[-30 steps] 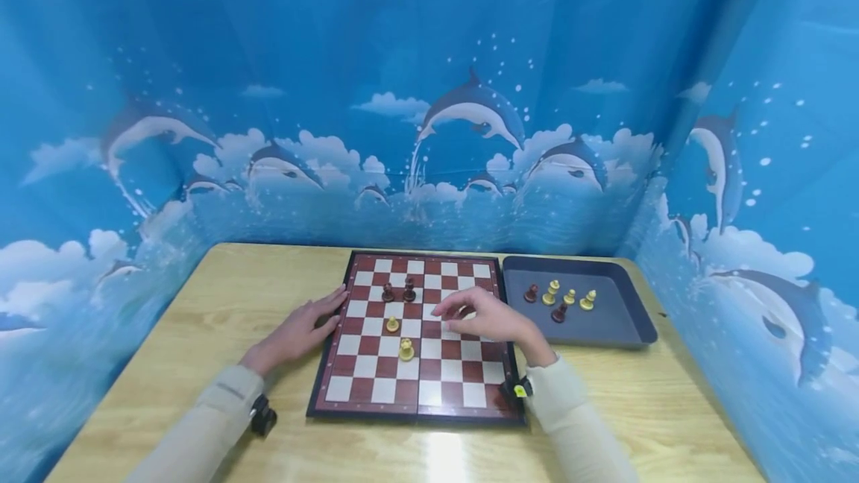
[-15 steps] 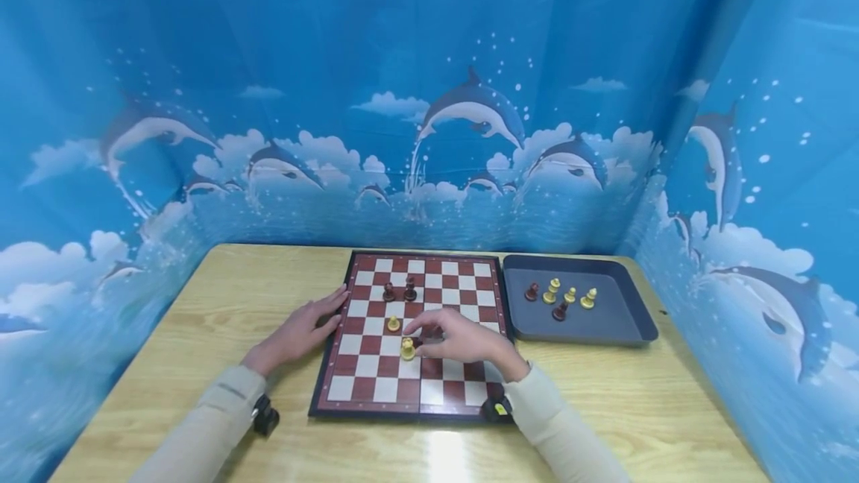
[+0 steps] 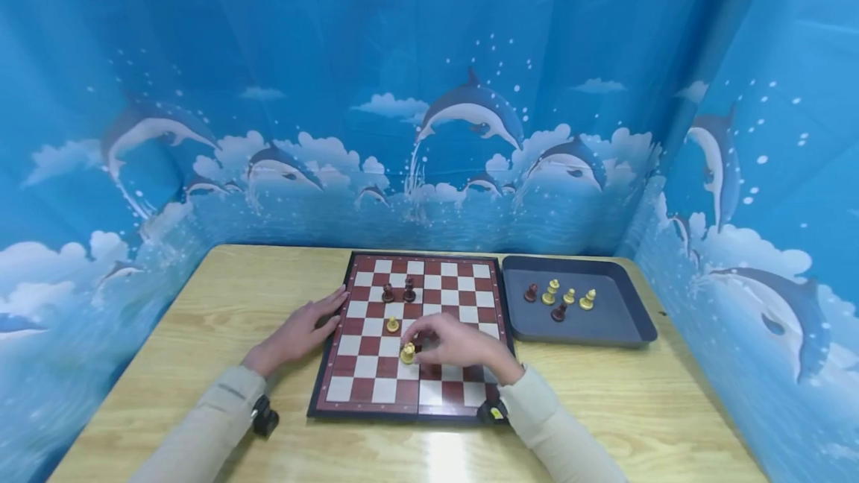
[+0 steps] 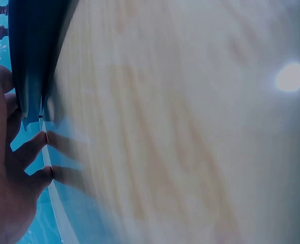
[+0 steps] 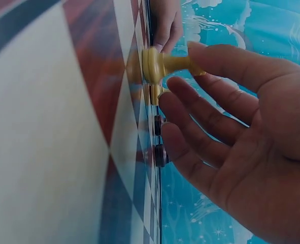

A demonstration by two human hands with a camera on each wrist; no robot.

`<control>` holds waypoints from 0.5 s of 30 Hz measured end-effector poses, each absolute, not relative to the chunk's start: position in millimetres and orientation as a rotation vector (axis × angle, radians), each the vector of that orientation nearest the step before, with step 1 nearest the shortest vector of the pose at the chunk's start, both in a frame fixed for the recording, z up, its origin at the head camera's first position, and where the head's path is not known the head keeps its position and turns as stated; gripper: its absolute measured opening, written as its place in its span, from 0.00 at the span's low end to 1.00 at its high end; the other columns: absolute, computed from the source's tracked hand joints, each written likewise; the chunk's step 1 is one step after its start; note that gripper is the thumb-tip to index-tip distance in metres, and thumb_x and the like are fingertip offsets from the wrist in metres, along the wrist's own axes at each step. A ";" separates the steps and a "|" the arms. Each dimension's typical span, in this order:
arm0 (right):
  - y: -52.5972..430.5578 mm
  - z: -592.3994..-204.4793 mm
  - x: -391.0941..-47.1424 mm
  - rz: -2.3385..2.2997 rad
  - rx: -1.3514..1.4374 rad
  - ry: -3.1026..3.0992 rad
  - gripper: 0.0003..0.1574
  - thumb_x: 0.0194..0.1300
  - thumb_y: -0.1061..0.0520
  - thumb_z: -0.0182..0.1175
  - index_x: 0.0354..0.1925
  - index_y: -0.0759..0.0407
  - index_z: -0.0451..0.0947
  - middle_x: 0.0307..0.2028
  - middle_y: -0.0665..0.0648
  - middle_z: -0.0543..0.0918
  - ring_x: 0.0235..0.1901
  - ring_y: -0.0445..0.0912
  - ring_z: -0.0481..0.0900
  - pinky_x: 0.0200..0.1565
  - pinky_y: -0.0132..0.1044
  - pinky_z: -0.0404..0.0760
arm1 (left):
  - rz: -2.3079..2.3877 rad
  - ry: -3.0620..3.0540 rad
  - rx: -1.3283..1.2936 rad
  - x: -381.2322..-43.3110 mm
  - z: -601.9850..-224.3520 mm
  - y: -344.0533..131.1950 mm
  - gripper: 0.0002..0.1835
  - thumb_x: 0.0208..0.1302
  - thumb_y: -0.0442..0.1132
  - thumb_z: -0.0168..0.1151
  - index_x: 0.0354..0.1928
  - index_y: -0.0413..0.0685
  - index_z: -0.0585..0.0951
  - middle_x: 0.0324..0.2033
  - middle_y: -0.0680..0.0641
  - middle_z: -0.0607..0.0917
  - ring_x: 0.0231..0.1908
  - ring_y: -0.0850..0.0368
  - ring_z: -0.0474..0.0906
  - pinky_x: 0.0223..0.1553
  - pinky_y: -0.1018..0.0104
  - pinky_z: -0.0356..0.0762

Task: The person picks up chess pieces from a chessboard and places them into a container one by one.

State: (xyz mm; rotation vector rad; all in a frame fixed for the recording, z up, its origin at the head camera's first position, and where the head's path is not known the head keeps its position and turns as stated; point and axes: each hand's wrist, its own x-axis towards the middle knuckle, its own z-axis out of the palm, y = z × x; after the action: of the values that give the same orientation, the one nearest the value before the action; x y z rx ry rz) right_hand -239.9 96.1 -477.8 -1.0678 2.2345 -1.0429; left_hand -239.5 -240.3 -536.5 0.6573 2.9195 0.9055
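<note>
My right hand [image 3: 452, 340] is over the chessboard [image 3: 451, 392], its thumb and index finger pinching the top of a yellow chess piece [image 3: 407, 353]. In the right wrist view, that chess piece [image 5: 155, 65] has its round base close to the board; whether it touches is unclear. My left hand [image 3: 298, 330] lies beside the board's left edge, fingers fairly straight and fingertips at the frame. The left wrist view shows this hand [image 4: 10, 173] from the side. A smaller yellow pawn [image 3: 392, 325] stands just behind the pinched piece. Two dark red pieces [image 3: 409, 290] stand farther back.
A dark grey tray [image 3: 620, 319] sits right of the board, with several yellow and dark red chess pieces [image 3: 587, 300] in it. All of this is on a light wooden table [image 3: 255, 282]. Blue dolphin-print curtains [image 3: 335, 95] enclose the back and sides.
My right hand has come left and toward the front of the board, and its fingers now pinch the yellow chess piece. The left hand has stayed in place.
</note>
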 end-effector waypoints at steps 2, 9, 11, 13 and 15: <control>95.7 -478.7 -240.0 -1.044 -1.075 2.226 0.14 0.64 0.64 0.68 0.49 0.54 0.85 0.44 0.45 0.87 0.44 0.38 0.83 0.50 0.33 0.84 | 0.902 2.925 0.661 -239.6 -537.5 -240.7 0.31 0.81 0.50 0.47 0.78 0.44 0.60 0.79 0.42 0.56 0.75 0.35 0.58 0.73 0.29 0.50; 95.5 -478.5 -239.9 -1.035 -1.068 2.218 0.09 0.64 0.62 0.69 0.44 0.54 0.85 0.40 0.43 0.87 0.41 0.36 0.83 0.49 0.32 0.84 | 0.917 2.938 0.681 -238.4 -537.6 -240.8 0.30 0.81 0.49 0.47 0.77 0.43 0.61 0.78 0.40 0.58 0.74 0.33 0.59 0.72 0.27 0.50; 96.9 -477.0 -240.4 -1.051 -1.066 2.218 0.09 0.65 0.61 0.70 0.44 0.54 0.85 0.40 0.42 0.87 0.42 0.36 0.83 0.50 0.32 0.84 | 0.919 2.938 0.680 -238.3 -537.4 -240.8 0.30 0.81 0.49 0.47 0.77 0.43 0.61 0.78 0.40 0.58 0.73 0.33 0.60 0.72 0.27 0.50; 99.9 -472.5 -240.5 -1.083 -1.053 2.224 0.09 0.66 0.58 0.70 0.45 0.54 0.85 0.41 0.42 0.86 0.43 0.37 0.83 0.51 0.34 0.84 | 0.923 2.936 0.677 -238.3 -537.1 -240.7 0.30 0.81 0.49 0.48 0.77 0.43 0.61 0.78 0.40 0.58 0.74 0.33 0.59 0.72 0.27 0.50; 105.1 -466.9 -240.9 -1.135 -1.052 2.235 0.09 0.66 0.57 0.69 0.46 0.55 0.85 0.41 0.43 0.86 0.43 0.40 0.83 0.51 0.39 0.85 | 0.923 2.932 0.671 -238.2 -536.3 -240.9 0.30 0.81 0.49 0.48 0.77 0.43 0.61 0.78 0.40 0.58 0.74 0.34 0.59 0.72 0.27 0.49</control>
State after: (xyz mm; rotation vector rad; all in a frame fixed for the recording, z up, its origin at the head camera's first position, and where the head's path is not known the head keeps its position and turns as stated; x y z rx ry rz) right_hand -240.9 105.1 -466.9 -1.0515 2.2349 -1.1347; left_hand -238.2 -240.9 -536.3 0.6713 2.9323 0.9228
